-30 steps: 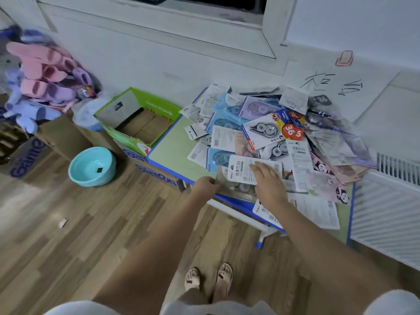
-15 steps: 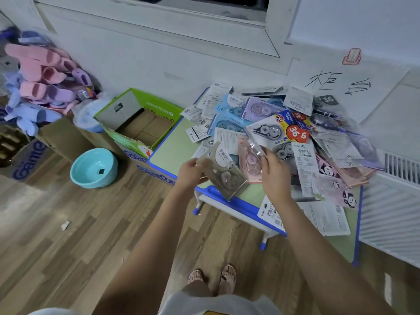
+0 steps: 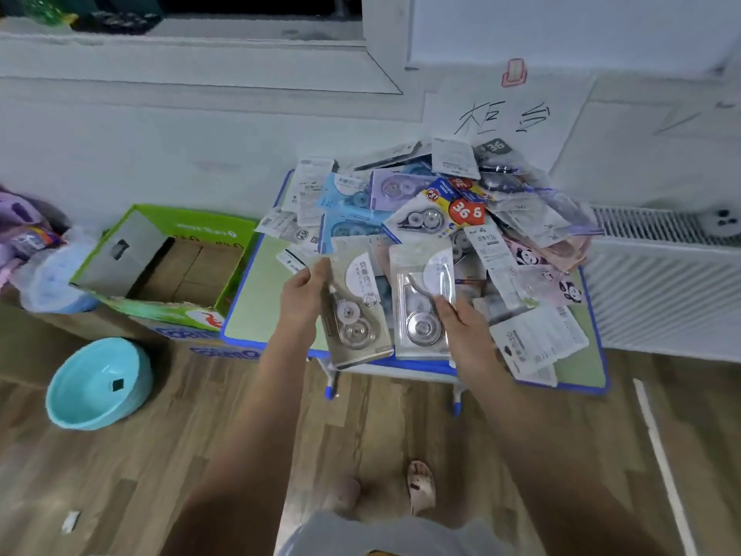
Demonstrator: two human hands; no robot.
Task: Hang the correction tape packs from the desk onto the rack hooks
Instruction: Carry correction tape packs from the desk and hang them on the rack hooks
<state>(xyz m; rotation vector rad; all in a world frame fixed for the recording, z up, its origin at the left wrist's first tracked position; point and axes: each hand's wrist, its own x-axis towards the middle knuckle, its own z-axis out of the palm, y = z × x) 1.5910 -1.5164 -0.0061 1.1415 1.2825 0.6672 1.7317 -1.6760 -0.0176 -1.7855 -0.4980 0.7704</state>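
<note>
A heap of correction tape packs (image 3: pixel 437 218) covers a small green desk with a blue rim (image 3: pixel 256 311). My left hand (image 3: pixel 300 294) grips one clear pack (image 3: pixel 355 311) by its left edge, lifted upright above the desk's front edge. My right hand (image 3: pixel 465 327) pinches a second clear pack (image 3: pixel 423 302) at its right side, held upright just beside the first. The two packs nearly touch. No rack or hooks are in view.
An open green cardboard box (image 3: pixel 160 266) stands left of the desk. A turquoise bowl (image 3: pixel 98 383) sits on the wooden floor. A white radiator (image 3: pixel 665 290) is at the right, a paper sign (image 3: pixel 505 118) on the wall behind. My feet (image 3: pixel 421 485) are below.
Both hands have lifted off the pile, each now holding a clear pack upright. The packs went from tilted and overlapping to side by side. The camera moved closer.
</note>
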